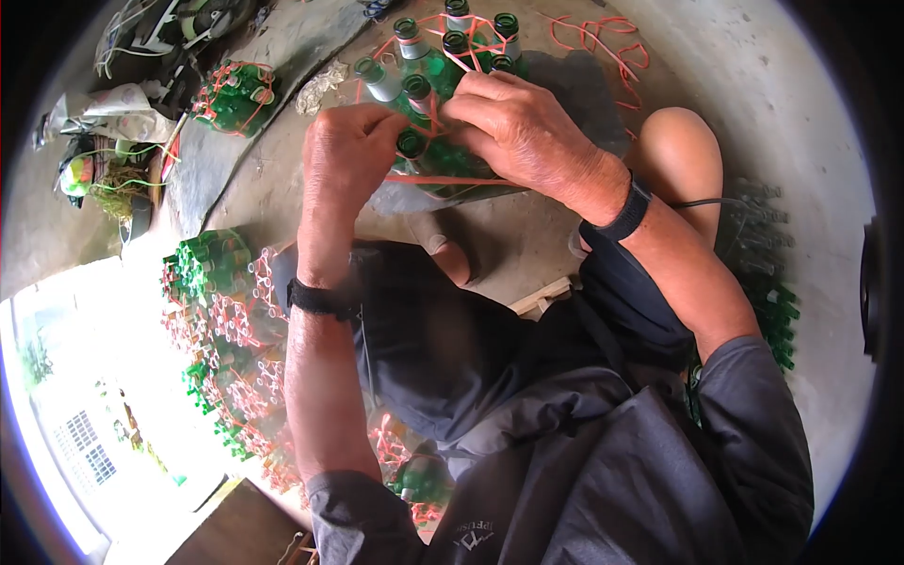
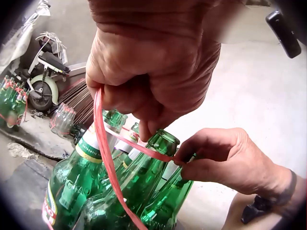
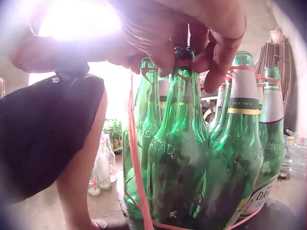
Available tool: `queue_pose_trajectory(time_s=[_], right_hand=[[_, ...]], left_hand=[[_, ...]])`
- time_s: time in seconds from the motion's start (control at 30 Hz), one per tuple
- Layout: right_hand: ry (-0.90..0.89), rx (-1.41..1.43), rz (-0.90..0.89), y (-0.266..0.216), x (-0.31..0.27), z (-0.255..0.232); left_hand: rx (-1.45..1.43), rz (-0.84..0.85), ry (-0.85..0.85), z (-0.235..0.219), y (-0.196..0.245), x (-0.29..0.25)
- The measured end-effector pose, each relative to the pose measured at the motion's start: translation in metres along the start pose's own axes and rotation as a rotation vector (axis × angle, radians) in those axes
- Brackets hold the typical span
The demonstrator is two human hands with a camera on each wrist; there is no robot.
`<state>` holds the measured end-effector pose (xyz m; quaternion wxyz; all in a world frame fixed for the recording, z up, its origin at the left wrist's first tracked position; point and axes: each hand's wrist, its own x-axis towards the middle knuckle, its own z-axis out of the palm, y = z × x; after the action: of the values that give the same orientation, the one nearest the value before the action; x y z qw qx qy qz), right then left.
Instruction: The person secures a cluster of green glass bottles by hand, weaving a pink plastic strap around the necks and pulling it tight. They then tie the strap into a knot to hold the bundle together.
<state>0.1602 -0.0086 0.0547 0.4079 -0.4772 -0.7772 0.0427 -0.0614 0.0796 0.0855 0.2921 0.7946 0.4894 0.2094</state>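
Observation:
Several green glass bottles [image 1: 414, 64] stand upright in a tight cluster, with pink-red plastic string [image 2: 109, 163] strung around their necks. My left hand [image 1: 347, 151] is at the near left of the cluster, fingers curled round the string, which hangs in a long strand below it in the left wrist view. On the other side, my right hand [image 1: 527, 127] pinches the string between thumb and fingers beside a bottle neck [image 2: 164, 141]. In the right wrist view, its fingertips surround the top of a front bottle [image 3: 177, 129]. More string circles the bottles low down.
A dark slab [image 1: 584, 99] lies under the cluster, with loose red string [image 1: 603, 42] beyond it. Another tied bottle bundle [image 1: 235, 99] stands at far left. Stacked bundles [image 1: 217, 264] fill the near left, and clear bottles [image 1: 753, 217] line the right. A scooter [image 2: 45, 79] is parked behind.

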Motion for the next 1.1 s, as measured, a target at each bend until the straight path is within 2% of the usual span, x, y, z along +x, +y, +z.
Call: queue_pose_trajectory(time_s=[0.2, 0.33, 0.4, 0.63, 0.77, 0.83, 1.0, 1.1], right_hand=[[-0.024, -0.003, 0.009, 0.0, -0.002, -0.003], [-0.025, 0.004, 0.015, -0.001, -0.003, -0.003], [-0.035, -0.034, 0.022, -0.001, -0.003, -0.004], [-0.039, -0.049, 0.055, -0.002, -0.006, -0.003], [-0.027, -0.039, 0.057, -0.001, -0.007, -0.003], [-0.032, -0.052, 0.071, 0.0, -0.008, -0.002], [0.013, -0.021, -0.039, 0.009, -0.004, 0.0], [-0.061, 0.026, -0.012, 0.009, 0.0, -0.01]], left_hand=[[0.071, 0.023, 0.08, 0.011, -0.011, -0.011], [0.062, -0.015, 0.084, 0.013, -0.011, -0.016], [0.001, -0.09, 0.038, 0.011, -0.008, -0.017], [-0.09, -0.097, 0.046, 0.014, -0.011, -0.025], [-0.205, -0.084, 0.142, 0.026, -0.016, -0.034], [-0.239, -0.105, 0.174, 0.025, -0.004, -0.041], [-0.27, -0.154, 0.234, 0.034, 0.006, -0.05], [-0.279, -0.161, 0.323, 0.044, 0.009, -0.056]])
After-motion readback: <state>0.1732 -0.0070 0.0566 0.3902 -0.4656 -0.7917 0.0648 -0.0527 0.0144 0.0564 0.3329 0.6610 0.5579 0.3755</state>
